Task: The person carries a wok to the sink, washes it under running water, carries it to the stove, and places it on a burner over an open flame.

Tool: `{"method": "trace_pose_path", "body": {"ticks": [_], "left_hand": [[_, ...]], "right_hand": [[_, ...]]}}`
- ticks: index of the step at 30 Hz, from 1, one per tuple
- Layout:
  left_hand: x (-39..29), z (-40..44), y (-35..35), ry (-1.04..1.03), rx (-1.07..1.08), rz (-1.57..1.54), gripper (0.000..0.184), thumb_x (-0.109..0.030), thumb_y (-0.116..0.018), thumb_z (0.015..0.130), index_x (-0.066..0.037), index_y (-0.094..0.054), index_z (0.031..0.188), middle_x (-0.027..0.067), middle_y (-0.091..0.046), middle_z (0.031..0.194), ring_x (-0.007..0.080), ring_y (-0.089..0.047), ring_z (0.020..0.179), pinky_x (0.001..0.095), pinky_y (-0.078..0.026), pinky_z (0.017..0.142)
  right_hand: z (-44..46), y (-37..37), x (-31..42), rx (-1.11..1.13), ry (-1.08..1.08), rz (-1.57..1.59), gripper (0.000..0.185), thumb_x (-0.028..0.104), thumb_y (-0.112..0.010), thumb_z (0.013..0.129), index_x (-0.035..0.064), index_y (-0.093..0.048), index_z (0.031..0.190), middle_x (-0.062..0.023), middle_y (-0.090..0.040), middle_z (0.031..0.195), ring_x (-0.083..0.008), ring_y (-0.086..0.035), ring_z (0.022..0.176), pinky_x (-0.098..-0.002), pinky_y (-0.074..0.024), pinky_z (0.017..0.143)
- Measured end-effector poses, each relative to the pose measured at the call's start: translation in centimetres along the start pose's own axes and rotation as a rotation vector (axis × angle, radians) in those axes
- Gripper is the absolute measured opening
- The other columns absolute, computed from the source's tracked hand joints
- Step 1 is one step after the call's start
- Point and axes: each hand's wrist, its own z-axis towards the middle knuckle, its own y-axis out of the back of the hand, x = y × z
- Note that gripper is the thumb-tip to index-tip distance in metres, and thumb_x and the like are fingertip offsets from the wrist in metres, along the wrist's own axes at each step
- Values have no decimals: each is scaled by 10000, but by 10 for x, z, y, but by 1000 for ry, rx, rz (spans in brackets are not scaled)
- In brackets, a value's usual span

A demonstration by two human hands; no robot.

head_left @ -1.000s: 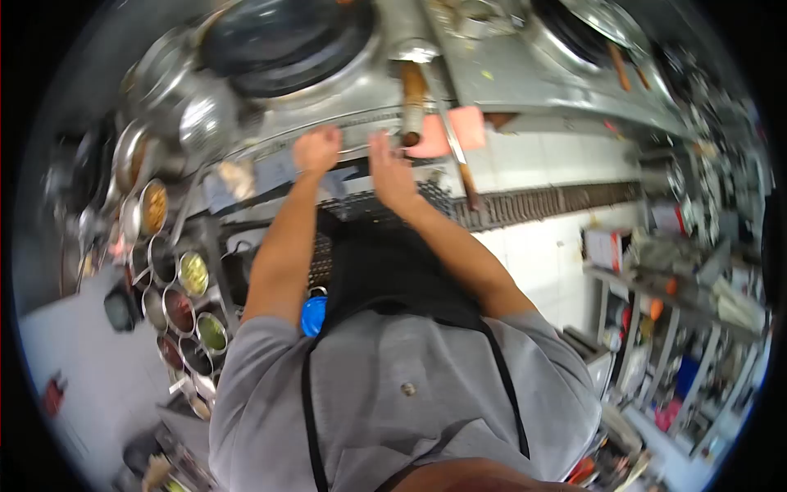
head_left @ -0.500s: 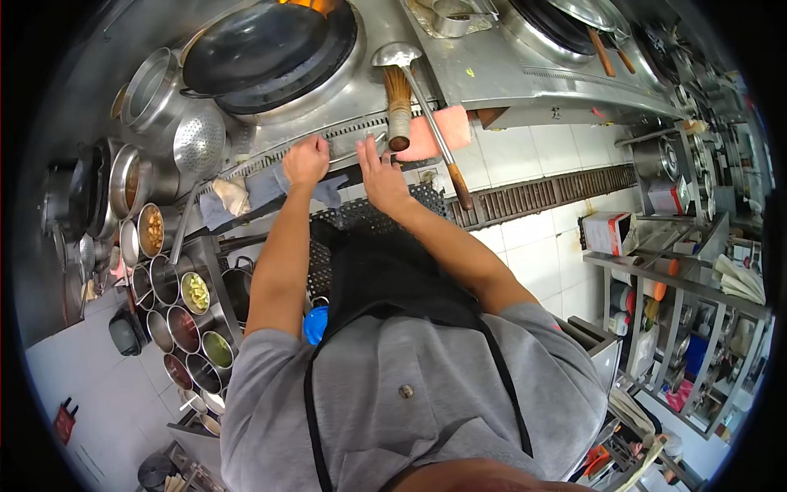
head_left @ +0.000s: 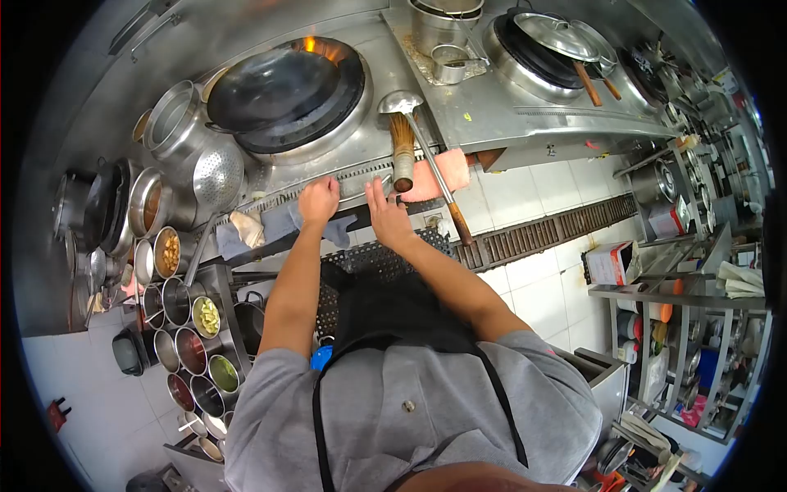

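Note:
My left hand [head_left: 319, 201] is curled into a fist at the stove's front edge, beside a grey-blue cloth [head_left: 283, 223]; whether anything is inside it is hidden. To its right, my right hand [head_left: 388, 215] has fingers extended over the front rail, near a bamboo brush [head_left: 402, 156] and a pink cloth [head_left: 438, 175]. A ladle [head_left: 439, 182] with a wooden handle lies across the pink cloth. Behind my hands, a black wok [head_left: 275, 90] sits tilted on the burner, with orange flame [head_left: 309, 43] at its back rim.
On the left are a perforated skimmer [head_left: 218, 177], stacked steel pots [head_left: 175, 116] and several ingredient containers [head_left: 190, 351]. A second wok with a lid [head_left: 557, 37] stands at the back right. A floor drain [head_left: 549, 234] and a metal shelf [head_left: 656, 293] are at the right.
The view has tilted up, so the stove sits lower in the frame and more of the burner flame shows. Both hands keep nearly the same places at the stove's edge.

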Motion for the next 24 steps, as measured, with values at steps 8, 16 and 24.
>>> {"method": "trace_pose_path", "body": {"ticks": [8, 16, 24], "left_hand": [[0, -49, 21, -186, 57, -121, 149, -139, -626, 802, -7, -652, 867, 183, -642, 992, 363, -572, 1013, 441, -436, 911], [6, -89, 25, -319, -23, -78, 643, -5, -589, 720, -30, -418, 1339, 153, -415, 1365, 341, -328, 1326, 427, -318, 1067], [-2, -90, 7, -226, -40, -156, 648, -3, -600, 721, -28, -410, 1340, 152, -396, 1385, 363, -275, 1351, 427, -289, 1088]], "right_hand": [[2, -3, 0, 6, 12, 22, 710, 154, -547, 834, -17, -214, 1438, -229, -200, 1464, -399, -551, 1069, -426, -552, 714], [3, -5, 1, 10, 24, 35, 712, 132, -557, 825, -31, -220, 1431, -246, -201, 1462, -404, -541, 1082, -427, -556, 719], [0, 0, -1, 46, -5, 69, 765, 122, -585, 802, -13, -189, 1442, -216, -155, 1487, -390, -539, 1096, -431, -549, 743]]}}
